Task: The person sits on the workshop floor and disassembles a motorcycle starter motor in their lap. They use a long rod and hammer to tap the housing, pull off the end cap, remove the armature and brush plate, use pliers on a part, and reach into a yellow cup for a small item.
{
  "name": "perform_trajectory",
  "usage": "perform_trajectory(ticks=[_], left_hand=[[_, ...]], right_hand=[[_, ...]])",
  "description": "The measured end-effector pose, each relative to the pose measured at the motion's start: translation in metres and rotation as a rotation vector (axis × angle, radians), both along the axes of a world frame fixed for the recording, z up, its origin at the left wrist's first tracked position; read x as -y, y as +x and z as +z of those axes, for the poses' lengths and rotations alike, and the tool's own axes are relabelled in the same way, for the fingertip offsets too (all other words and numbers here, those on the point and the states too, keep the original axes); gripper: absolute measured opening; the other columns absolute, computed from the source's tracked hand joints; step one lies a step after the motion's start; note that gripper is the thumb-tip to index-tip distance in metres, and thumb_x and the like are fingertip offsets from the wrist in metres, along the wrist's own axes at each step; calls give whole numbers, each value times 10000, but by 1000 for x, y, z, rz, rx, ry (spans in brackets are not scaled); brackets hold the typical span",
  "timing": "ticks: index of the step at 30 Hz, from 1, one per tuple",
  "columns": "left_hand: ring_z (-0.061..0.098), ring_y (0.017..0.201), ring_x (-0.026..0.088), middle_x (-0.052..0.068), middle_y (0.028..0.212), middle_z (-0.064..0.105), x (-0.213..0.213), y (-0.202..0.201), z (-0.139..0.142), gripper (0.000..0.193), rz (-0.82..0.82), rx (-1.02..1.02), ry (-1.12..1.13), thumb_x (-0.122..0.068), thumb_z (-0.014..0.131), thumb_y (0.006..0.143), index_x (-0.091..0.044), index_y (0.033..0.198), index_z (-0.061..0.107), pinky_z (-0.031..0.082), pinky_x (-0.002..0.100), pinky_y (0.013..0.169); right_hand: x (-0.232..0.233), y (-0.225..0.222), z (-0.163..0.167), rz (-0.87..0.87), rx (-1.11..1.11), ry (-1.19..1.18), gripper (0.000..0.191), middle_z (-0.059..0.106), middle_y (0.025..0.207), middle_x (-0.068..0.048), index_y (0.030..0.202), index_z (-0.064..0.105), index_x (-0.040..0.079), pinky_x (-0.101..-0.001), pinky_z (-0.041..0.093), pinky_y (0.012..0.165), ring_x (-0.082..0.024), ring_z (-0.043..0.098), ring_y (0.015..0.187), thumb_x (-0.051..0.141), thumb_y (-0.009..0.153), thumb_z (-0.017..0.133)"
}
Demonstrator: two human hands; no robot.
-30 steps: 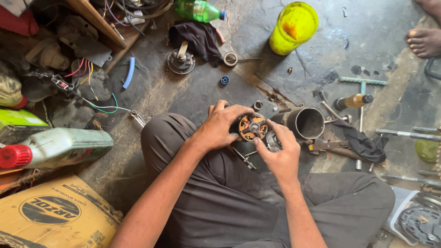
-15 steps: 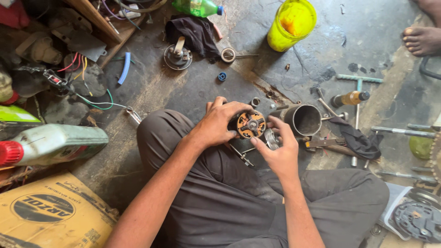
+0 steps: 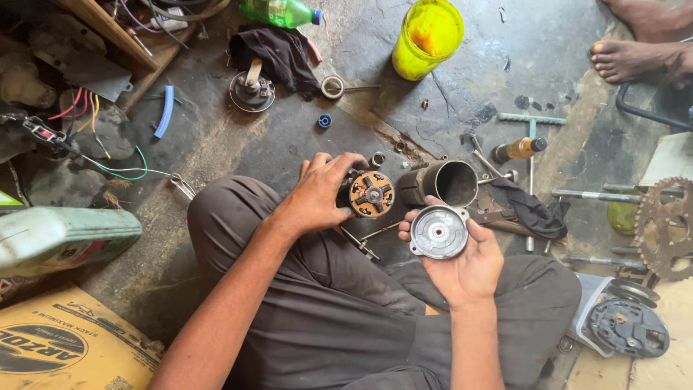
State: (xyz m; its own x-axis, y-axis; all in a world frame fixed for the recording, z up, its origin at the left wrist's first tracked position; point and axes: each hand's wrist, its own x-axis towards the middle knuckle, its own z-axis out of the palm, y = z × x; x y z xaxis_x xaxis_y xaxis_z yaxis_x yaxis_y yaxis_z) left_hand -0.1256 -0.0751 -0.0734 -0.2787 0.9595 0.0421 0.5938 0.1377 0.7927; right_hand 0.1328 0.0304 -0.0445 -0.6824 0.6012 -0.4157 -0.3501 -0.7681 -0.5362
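Round cover [image 3: 439,232] in right hand [image 3: 462,263] (yellow jug [image 3: 426,37] holds orange liquid).

The cover [image 3: 438,232] in the right hand [image 3: 462,263] is bare grey metal, dull and cast-looking, smooth on its inner face. The motor part [image 3: 371,193] gripped by the left hand [image 3: 317,191] shows copper-orange pieces on dark, greasy metal. The cylinder [image 3: 440,183] beside it is matt steel with a dark inside. The floor [image 3: 289,144] is rough concrete, stained and oily. The bucket [image 3: 427,36] is glossy yellow plastic; the bottle [image 3: 278,10] is clear green plastic. The rag [image 3: 274,50] is black cloth, limp and matt. The sprocket [image 3: 668,227] is rusty brown metal. The box [image 3: 65,347] is yellow cardboard, matt. The trousers [image 3: 325,310] are grey woven cloth.
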Motion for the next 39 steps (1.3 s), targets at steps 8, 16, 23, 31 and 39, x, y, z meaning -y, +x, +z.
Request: perform_trajectory(ticks=[8,16,23,31,39], left_hand=[[554,1200,336,87,1220,656,1,-5,-3,732,18,54,72,-67,805,617,-208,1289,552,396,438,1055],[576,1114,364,162,1106,622,-1,-8,5,695,83,157,-97,-82,837,617,-245,1258,624,493,433,986],[596,1107,385,169,1102,640,0,-8,5,705,77,166,-44,-97,842,602,-229,1259,621,514,460,960],[574,1114,410,182,1118,626,1,-8,4,741,85,126,-61,-97,837,618,-245,1302,593,479,479,981],[552,1175,398,153,1201,632,1,-8,2,795,56,117,-53,-102,818,617,-229,1359,566,449,467,1032]], right_hand=[[4,-4,-1,50,223,467,654,624,1343,-245,1407,501,-87,-425,483,1082,-312,630,1215,175,871,769],[5,-44,31,238,749,1486,806,648,1320,-135,1370,606,37,-390,499,979,-248,628,1195,136,637,926],[2,-80,39,336,578,1827,958,604,1412,-137,1489,395,28,-446,365,1169,-357,484,1390,55,638,832],[-2,-89,37,451,570,1776,983,582,1427,-134,1509,359,27,-454,349,1181,-357,468,1403,46,639,816],[-7,-91,36,506,590,1777,922,512,1455,-213,1465,430,18,-450,372,1163,-386,438,1421,44,629,820]])
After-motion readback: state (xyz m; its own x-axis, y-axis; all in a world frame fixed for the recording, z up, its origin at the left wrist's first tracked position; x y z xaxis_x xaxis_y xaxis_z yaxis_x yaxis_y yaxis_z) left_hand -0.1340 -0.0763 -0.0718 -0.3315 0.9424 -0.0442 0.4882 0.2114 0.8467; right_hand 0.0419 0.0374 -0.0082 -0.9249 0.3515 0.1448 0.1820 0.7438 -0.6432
